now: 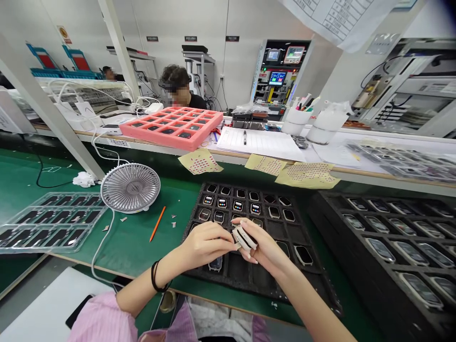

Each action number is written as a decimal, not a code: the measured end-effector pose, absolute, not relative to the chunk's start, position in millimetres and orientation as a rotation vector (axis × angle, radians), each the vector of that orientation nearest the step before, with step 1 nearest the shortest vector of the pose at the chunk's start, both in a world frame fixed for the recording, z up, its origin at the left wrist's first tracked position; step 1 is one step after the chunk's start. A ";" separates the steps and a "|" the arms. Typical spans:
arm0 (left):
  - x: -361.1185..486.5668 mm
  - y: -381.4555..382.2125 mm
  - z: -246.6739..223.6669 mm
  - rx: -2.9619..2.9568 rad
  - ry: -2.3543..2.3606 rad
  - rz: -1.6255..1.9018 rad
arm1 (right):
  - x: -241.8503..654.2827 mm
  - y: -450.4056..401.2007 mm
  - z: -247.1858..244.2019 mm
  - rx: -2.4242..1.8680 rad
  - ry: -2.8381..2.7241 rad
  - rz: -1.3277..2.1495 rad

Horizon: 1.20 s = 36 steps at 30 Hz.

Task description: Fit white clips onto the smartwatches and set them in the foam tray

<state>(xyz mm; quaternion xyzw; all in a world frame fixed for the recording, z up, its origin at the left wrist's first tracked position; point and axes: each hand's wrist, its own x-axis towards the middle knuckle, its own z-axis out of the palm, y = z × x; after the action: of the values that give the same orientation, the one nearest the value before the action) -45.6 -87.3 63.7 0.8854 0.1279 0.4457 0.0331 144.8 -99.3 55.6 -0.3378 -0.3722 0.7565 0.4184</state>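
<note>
Pink sleeve point(103, 318) nearest cam, L hand point(204, 243) pinches edge of pale watch-like piece point(245, 239) gripped in R hand point(268, 248), prob midway: some watches point(238, 206) lit, others dark.

Passage runs between fan point(131, 187) and tray point(238, 271), over a pencil point(157, 223).

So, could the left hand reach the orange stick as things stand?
Probably yes: the orange stick lies uncovered on the green tabletop, only scraps between, though the left hand is busy at the pale device.
</note>
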 end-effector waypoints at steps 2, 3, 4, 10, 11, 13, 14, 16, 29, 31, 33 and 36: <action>-46.5 -88.7 64.2 2.724 0.394 1.390 | 144.2 -99.6 56.3 -0.849 -0.938 1.889; -46.6 -89.1 64.5 2.732 0.397 1.397 | 143.7 -100.0 56.7 -0.850 -0.946 1.888; -46.5 -89.0 64.6 2.746 0.400 1.400 | 143.0 -100.5 57.2 -0.853 -0.957 1.889; -45.1 -85.9 66.5 2.874 0.421 1.309 | 139.4 -104.1 61.5 -0.933 -1.041 1.828; -45.3 -85.5 67.3 2.870 0.417 1.280 | 139.0 -104.4 61.6 -0.946 -1.055 1.819; -46.5 -84.9 69.0 2.811 0.380 1.201 | 137.9 -105.3 61.0 -0.965 -1.083 1.821; -47.3 -84.6 69.6 2.762 0.358 1.153 | 137.1 -106.1 60.2 -0.975 -1.101 1.830; -49.2 -83.8 69.5 2.640 0.357 1.063 | 134.9 -108.7 58.3 -1.001 -1.149 1.838; -68.6 -83.6 36.8 2.417 0.681 0.804 | 106.7 -124.6 28.8 -1.156 -1.167 1.837; -85.1 -77.6 29.5 2.273 0.793 0.773 | 104.5 -123.2 26.5 -1.137 -1.149 1.867; -109.8 -68.7 19.8 2.162 1.051 0.760 | 105.8 -121.4 27.3 -1.112 -1.131 1.850; -150.4 -56.8 1.1 2.044 1.624 0.721 | 112.2 -118.0 31.8 -1.086 -1.104 1.802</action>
<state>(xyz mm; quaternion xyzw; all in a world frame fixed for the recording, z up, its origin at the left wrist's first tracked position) -150.4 -56.8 1.1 0.7372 0.5855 0.2598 0.2150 112.2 -118.0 31.8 -0.4238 -0.4311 0.7036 0.3735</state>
